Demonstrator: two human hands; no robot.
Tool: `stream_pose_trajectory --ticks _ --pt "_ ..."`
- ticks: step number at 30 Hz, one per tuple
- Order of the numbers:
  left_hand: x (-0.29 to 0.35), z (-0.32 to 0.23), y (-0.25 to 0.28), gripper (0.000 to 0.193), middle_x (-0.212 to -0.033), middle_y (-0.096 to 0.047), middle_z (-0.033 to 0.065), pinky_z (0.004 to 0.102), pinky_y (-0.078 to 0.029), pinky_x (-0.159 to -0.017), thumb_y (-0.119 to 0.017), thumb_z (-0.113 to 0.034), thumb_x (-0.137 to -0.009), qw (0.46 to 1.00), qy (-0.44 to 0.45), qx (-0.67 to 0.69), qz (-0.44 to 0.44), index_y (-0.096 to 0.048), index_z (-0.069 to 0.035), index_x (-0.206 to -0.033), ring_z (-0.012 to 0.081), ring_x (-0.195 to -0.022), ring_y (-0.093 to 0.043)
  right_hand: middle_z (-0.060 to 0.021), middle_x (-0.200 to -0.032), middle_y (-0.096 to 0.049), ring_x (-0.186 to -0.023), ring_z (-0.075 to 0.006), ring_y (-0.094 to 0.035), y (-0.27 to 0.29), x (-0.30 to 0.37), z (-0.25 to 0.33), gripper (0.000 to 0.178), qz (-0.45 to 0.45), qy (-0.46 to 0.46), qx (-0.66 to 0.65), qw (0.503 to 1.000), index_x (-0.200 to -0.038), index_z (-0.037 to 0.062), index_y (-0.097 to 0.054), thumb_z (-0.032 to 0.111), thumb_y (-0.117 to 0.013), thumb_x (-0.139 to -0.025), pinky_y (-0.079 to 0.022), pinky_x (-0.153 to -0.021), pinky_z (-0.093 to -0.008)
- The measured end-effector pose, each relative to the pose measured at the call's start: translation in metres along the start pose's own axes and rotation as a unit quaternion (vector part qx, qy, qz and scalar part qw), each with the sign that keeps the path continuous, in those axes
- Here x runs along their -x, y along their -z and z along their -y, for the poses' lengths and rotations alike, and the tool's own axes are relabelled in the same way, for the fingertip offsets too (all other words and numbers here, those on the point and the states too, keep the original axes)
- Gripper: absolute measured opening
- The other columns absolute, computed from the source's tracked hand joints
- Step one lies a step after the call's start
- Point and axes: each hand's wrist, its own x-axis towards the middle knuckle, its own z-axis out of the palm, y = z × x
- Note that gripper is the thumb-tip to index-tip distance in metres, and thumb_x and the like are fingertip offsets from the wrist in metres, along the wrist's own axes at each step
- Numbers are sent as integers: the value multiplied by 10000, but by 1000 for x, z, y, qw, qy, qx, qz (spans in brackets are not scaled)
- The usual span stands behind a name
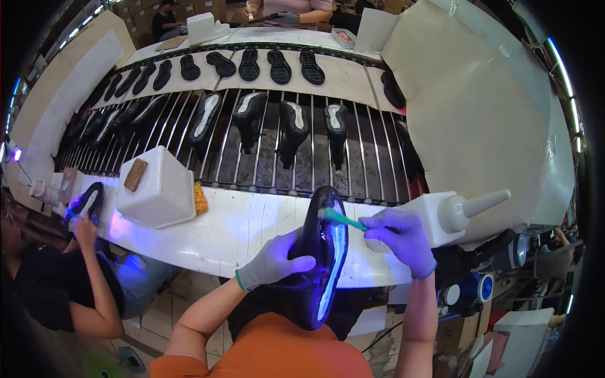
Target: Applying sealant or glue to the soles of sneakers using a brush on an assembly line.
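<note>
My left hand (pixel 274 261), in a pale glove, is closed round the side of a black shoe upper (pixel 313 252). The upper is held sole side up, toe pointing away from me, over the table's near edge. Along its underside runs a white strip that glows blue under violet light. My right hand (pixel 403 236), gloved too, grips a green-handled brush (pixel 343 219). The brush's bristles rest on the upper near the toe, where the black surface looks wet and shiny. Behind my right hand lies a white plastic bottle (pixel 441 217) with a long spout.
A conveyor of metal rods (pixel 246 138) carries several black uppers; black soles (pixel 249 65) line the belt behind it. A white container (pixel 157 189) with a brown block on it stands left on the white table (pixel 252 220). Co-workers sit at left and across; a tall panel (pixel 479 113) rises right.
</note>
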Motion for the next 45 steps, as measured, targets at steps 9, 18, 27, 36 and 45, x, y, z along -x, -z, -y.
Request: stream_pose_trajectory --ticks 9,18,27,36,45 --pt "-1 -6 -4 472 -965 -623 39 271 -469 -801 -634 -325 -890 997 16 82 5 -537 14 -1203 108 -845 -565 -65 -770 -698 -644 -160 -631 10 7 4 214 65 127 78 987 -1000 98 -754 104 -751 -786 -486 -597 -282" --pt "-3 7 -7 562 -1022 -619 47 279 -471 -844 -597 -418 -894 991 6 119 -64 -532 28 -1231 118 -911 -567 -71 -781 -700 -662 -162 -651 2 29 2 218 138 55 64 987 -997 89 -752 109 -755 -780 -510 -615 -286" --pt "-9 16 -11 505 -1032 -622 57 269 -476 -838 -570 -376 -940 976 25 191 -104 -539 44 -1218 117 -908 -576 -78 -783 -696 -686 -143 -650 -8 42 -3 202 119 82 58 988 -1024 95 -749 92 -713 -826 -493 -611 -297" --pt "-15 20 -9 576 -1184 -614 208 390 -528 -924 -468 -378 -976 968 68 229 -81 -449 80 -1324 262 -1034 -655 -78 -819 -709 -747 -150 -669 0 33 3 219 168 20 17 985 -1003 40 -741 84 -751 -789 -513 -686 -278" --pt "-19 18 -22 535 -1092 -658 112 314 -544 -850 -492 -432 -971 942 142 296 -66 -543 25 -1244 174 -913 -662 -82 -852 -714 -756 -162 -671 8 34 -1 252 251 34 -35 967 -1001 25 -733 80 -783 -760 -515 -704 -293"
